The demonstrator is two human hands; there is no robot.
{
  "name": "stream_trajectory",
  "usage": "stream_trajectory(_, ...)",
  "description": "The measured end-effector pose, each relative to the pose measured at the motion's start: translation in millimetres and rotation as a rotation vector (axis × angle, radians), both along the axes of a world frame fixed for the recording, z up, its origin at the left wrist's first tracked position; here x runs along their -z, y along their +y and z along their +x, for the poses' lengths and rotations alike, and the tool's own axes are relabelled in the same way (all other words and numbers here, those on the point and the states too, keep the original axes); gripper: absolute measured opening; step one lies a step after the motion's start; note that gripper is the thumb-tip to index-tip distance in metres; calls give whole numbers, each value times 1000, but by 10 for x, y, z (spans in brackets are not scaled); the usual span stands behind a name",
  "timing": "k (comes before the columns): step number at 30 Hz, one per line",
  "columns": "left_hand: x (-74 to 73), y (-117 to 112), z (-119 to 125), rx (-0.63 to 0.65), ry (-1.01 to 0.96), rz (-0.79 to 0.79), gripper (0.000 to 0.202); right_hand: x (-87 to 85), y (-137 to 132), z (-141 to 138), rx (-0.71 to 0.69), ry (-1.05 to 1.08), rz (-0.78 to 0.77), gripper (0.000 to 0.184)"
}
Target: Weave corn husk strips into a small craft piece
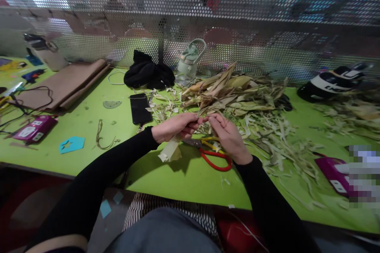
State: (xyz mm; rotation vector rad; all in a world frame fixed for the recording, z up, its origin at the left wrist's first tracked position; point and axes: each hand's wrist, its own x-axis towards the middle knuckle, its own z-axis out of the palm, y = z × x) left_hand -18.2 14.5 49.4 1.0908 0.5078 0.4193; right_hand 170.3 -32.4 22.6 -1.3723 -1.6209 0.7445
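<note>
My left hand [177, 125] is closed around a pale corn husk [170, 151], whose wide cut end hangs below the fingers. My right hand [230, 136] meets it fingertip to fingertip. Its thumb and forefinger are pinched together, and what lies between them is too small to make out. Under my hands, scissors [216, 167] with red and yellow handles rest on the green table [184, 185]. A heap of dry corn husks [234, 91] lies just beyond my fingers, with torn husk strips [276, 142] scattered to the right.
A black phone [140, 108], a black cloth [148, 72] and a green bottle [189, 61] stand or lie behind my left hand. Farther left are brown paper [68, 83] and a purple box [35, 128]. A black bottle [329, 83] is at right, before a perforated metal screen [118, 23].
</note>
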Motion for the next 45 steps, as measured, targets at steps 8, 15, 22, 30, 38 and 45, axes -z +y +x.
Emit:
stream_trajectory(8, 93, 14, 30, -206, 124, 363, 26, 29, -66, -104, 49, -551, 359, 30)
stream_trajectory(15, 262, 36, 54, -262, 730, 1220, 26, 70, -105, -101, 105, -725, 474, 31)
stream_trajectory(22, 224, -61, -5, 185, 850, 1403, 21, -55, -72, -36, -16, -637, 199, 31)
stream_trajectory(30, -10, -16, -77, 103, -88, 244, 26, -132, -24, 124, -127, 298, -159, 34)
stream_trajectory(38, 86, -12, 17, -39, -193, -175, 20, 47, -22, -68, -23, 448, -70, 27)
stream_trajectory(45, 102, -24, -1, 59, -156, -167, 21, -26, 30, -34, 17, 576, -76, 29)
